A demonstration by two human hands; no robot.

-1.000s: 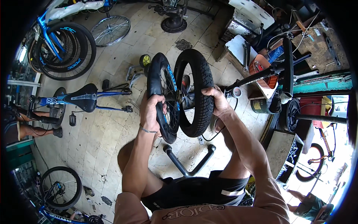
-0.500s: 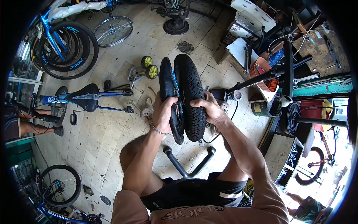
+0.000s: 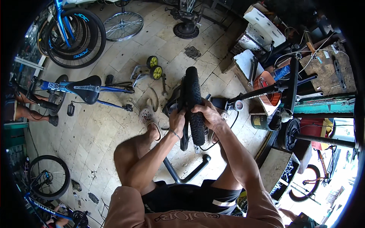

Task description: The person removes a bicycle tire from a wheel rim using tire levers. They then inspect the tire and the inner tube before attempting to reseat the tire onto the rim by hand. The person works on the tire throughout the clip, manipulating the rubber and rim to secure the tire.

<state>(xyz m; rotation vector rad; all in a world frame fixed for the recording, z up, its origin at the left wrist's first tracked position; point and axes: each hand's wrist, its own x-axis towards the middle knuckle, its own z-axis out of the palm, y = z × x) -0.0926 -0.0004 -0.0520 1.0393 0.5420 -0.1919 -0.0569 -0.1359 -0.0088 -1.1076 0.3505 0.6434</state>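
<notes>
In front of me, a small knobby black bicycle tire (image 3: 194,91) stands nearly edge-on between my hands. My right hand (image 3: 209,115) is closed on its right side, thumb lying across the tread. Against the tire's left side is a dark, disc-like wheel (image 3: 173,99), mostly hidden behind the tire and my left hand. My left hand (image 3: 177,123) is closed around the near part of that wheel, its knuckles close to the tire. Both pieces are held above the floor, over my feet, pressed together or nearly so; I cannot tell whether they are joined.
Training wheels (image 3: 155,67) with yellow hubs and a wrench (image 3: 164,84) lie ahead on the tiled floor. A blue bike frame with a black saddle (image 3: 91,89) is at left. At right stand a floor pump (image 3: 258,91) and a cluttered workbench (image 3: 330,72). A person's legs (image 3: 34,110) show far left.
The tire and the dark wheel have turned more edge-on and closed together, the wheel now largely behind the tire. My hands have come nearer each other. The whole view has shifted slightly.
</notes>
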